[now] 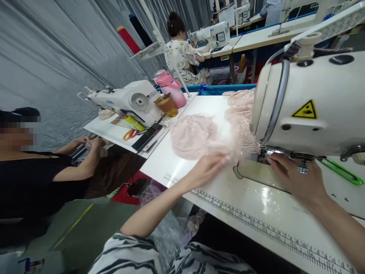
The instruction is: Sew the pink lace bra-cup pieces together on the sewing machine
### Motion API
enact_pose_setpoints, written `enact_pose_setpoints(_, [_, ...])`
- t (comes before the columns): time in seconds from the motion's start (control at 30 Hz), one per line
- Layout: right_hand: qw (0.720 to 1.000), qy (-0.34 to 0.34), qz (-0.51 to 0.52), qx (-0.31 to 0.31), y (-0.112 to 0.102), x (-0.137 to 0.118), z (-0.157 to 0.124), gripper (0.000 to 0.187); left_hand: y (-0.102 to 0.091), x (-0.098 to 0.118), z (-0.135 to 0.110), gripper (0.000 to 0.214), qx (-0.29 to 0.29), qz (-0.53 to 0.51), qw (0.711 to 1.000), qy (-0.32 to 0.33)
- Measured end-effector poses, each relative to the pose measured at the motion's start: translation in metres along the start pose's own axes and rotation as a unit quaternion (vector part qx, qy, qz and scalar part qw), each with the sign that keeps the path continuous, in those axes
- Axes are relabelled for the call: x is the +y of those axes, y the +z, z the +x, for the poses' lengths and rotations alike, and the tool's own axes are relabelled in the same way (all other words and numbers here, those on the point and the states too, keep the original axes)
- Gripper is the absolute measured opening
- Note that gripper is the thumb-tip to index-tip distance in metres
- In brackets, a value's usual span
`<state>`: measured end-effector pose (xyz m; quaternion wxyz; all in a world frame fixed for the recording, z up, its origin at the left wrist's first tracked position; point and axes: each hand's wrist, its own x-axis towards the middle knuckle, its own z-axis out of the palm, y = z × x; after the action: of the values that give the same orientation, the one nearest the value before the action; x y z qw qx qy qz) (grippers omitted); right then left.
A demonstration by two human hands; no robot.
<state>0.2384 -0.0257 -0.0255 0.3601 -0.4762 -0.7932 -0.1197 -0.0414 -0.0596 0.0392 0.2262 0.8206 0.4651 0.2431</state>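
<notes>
My left hand (212, 166) is over the white table, its fingers pinched on the edge of a pale pink piece of fabric and blurred by motion. The rest of that pale pink fabric (192, 137) lies rounded and flat to the left of the sewing machine (319, 102). More pink fabric with a fringed, gathered look (242, 110) is bunched up beside the machine's head. My right hand (300, 180) rests under the machine head, fingertips close to the presser foot; the machine partly hides its fingers, so what they touch is unclear.
Green thread snips (340, 171) lie right of my right hand. A printed ruler (245, 219) runs along the table's front edge. Beyond stand a pink flask (172, 89), an amber cup (167, 104) and another sewing machine (128, 101). Co-workers sit at left and behind.
</notes>
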Motion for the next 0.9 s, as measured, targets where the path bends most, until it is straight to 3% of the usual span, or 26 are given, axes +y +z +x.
enact_pose_setpoints(0.07, [0.999,-0.032,-0.032,0.003,-0.001,-0.001,0.000,0.014,0.010,0.020,0.001,0.028,-0.140,-0.069,0.982,0.108])
enact_pose_setpoints(0.13, [0.999,-0.033,-0.038,-0.010,-0.003,-0.003,0.001,0.015,0.019,0.034,0.002,0.025,-0.177,-0.089,0.964,0.175])
enact_pose_setpoints(0.2, [0.999,-0.037,-0.024,-0.025,-0.006,-0.005,0.004,0.016,0.028,0.041,0.003,0.026,-0.124,-0.045,0.978,0.159])
enact_pose_setpoints(0.3, [0.995,-0.092,0.018,-0.031,-0.011,-0.008,0.008,0.025,0.039,0.041,0.005,0.036,-0.043,0.116,0.988,0.091])
enact_pose_setpoints(0.43, [0.979,-0.191,0.062,-0.028,-0.017,-0.012,0.011,0.034,0.046,0.030,0.011,0.038,-0.050,0.232,0.962,0.133])
enact_pose_setpoints(0.67, [0.988,-0.144,0.007,-0.058,-0.017,-0.013,0.009,0.035,0.051,0.021,0.029,0.045,-0.079,0.299,0.938,0.157])
enact_pose_setpoints(0.9, [0.992,-0.052,0.031,-0.114,-0.016,-0.009,0.003,0.036,0.056,0.004,0.051,0.044,-0.094,0.254,0.942,0.196])
